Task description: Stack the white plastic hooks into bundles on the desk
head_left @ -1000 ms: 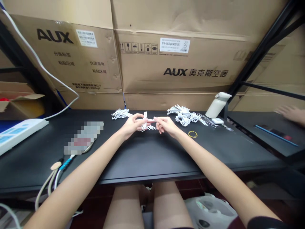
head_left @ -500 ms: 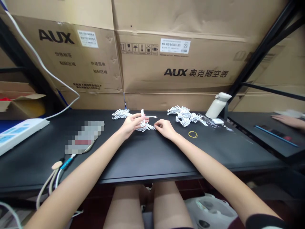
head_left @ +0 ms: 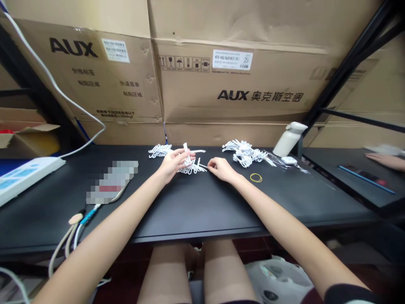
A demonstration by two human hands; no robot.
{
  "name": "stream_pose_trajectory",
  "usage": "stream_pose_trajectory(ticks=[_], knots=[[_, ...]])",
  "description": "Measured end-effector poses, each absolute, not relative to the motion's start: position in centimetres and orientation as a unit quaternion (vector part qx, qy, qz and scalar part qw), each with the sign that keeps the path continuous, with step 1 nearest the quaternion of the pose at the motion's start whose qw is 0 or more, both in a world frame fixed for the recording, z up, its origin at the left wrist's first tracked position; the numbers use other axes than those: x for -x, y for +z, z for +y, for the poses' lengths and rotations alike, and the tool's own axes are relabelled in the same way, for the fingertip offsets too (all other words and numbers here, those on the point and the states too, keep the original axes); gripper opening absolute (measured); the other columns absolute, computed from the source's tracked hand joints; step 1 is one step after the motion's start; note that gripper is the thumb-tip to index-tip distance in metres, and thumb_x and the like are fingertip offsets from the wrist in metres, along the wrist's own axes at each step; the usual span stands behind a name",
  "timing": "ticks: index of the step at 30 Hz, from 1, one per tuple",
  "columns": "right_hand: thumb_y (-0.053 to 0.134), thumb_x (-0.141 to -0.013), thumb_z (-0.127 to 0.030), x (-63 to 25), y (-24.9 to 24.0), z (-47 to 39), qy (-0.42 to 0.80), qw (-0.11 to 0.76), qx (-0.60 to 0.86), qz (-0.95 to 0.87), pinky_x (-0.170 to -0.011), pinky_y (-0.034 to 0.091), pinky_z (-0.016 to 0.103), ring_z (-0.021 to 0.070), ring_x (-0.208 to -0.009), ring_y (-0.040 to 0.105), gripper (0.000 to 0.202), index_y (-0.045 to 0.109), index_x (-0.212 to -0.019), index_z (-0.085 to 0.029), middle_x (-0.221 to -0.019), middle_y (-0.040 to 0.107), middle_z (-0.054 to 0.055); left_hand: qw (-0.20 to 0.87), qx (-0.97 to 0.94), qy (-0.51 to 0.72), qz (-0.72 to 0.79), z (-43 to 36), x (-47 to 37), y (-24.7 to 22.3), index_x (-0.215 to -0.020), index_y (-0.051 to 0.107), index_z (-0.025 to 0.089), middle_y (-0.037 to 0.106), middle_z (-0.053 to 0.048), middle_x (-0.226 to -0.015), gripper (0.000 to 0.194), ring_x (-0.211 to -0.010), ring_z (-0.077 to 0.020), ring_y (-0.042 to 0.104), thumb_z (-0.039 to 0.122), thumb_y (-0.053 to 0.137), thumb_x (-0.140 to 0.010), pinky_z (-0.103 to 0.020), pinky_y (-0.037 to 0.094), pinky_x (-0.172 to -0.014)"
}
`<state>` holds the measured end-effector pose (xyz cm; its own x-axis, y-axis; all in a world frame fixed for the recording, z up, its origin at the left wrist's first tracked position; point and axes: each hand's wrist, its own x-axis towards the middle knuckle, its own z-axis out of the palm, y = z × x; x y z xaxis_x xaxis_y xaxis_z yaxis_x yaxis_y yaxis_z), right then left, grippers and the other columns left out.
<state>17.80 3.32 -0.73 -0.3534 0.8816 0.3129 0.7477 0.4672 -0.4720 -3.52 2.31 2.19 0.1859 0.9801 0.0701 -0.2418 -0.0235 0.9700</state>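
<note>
My left hand (head_left: 174,164) is closed around several thin white hooked pieces (head_left: 186,150); some of them stick up and out to the right past the fingers. Under its fingertips, a small heap of the same white pieces (head_left: 191,169) lies on the black tabletop (head_left: 202,207). My right hand (head_left: 221,169) is just right of this heap, thumb and forefinger pinched on the end of one white piece (head_left: 203,166). A row of white hooked pieces (head_left: 160,150) lies behind my left hand. Farther right sits a larger tangled pile (head_left: 245,153). The exact kind of piece is too small to tell.
A yellow rubber band (head_left: 256,177) lies right of my right hand. Beyond stand a white bottle (head_left: 289,140) and a small white case (head_left: 289,161). A blurred phone-like object (head_left: 114,182) with cables and a power strip (head_left: 28,177) lie left. Another person's hand (head_left: 382,159) is far right.
My left hand has shifted slightly left with its white pieces. A single white piece now shows stretched from the heap to my right fingertips, which have moved slightly right.
</note>
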Motion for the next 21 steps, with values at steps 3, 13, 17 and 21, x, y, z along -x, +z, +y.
stream_pose_trajectory(ticks=[3,13,17,21], knots=[[0.055,-0.076,-0.005,-18.8,0.1,3.2,0.13,0.233,0.524,-0.809,-0.065,0.044,0.023,0.0137,-0.066,0.059,0.014,0.067,-0.074,-0.013,-0.075,0.068,0.006,0.585,-0.497,0.519,0.377,2.4,3.7,2.3,-0.097,0.065,0.014,0.07,-0.014,-0.107,0.032,-0.099,-0.0239,0.067,0.033,0.074,-0.073,-0.03,0.055,-0.078],[0.054,-0.078,-0.013,-20.6,0.9,4.4,0.093,0.415,0.549,-0.72,-0.069,0.051,0.034,0.0199,-0.066,0.063,0.009,0.059,-0.072,-0.015,-0.072,0.065,0.008,0.578,-0.536,0.491,0.372,2.2,3.5,2.1,-0.1,0.065,0.013,0.068,-0.015,-0.111,0.044,-0.103,-0.0282,0.065,0.034,0.08,-0.064,-0.04,0.053,-0.085],[0.06,-0.08,-0.033,-20.0,1.2,4.1,0.226,0.525,0.436,-0.695,-0.064,0.054,0.033,0.0182,-0.064,0.064,0.016,0.059,-0.08,-0.017,-0.073,0.063,0.005,0.546,-0.581,0.462,0.389,2.1,3.6,2.0,-0.105,0.067,0.016,0.065,-0.014,-0.118,0.046,-0.109,-0.029,0.061,0.04,0.077,-0.067,-0.039,0.05,-0.086],[0.063,-0.078,-0.042,-19.8,1.5,3.7,0.241,0.52,0.394,-0.719,-0.06,0.054,0.032,0.0172,-0.063,0.062,0.025,0.061,-0.079,-0.017,-0.074,0.063,0.005,0.529,-0.598,0.449,0.401,2.0,3.6,2.0,-0.108,0.068,0.018,0.065,-0.014,-0.118,0.048,-0.11,-0.0285,0.06,0.043,0.076,-0.067,-0.036,0.049,-0.083]])
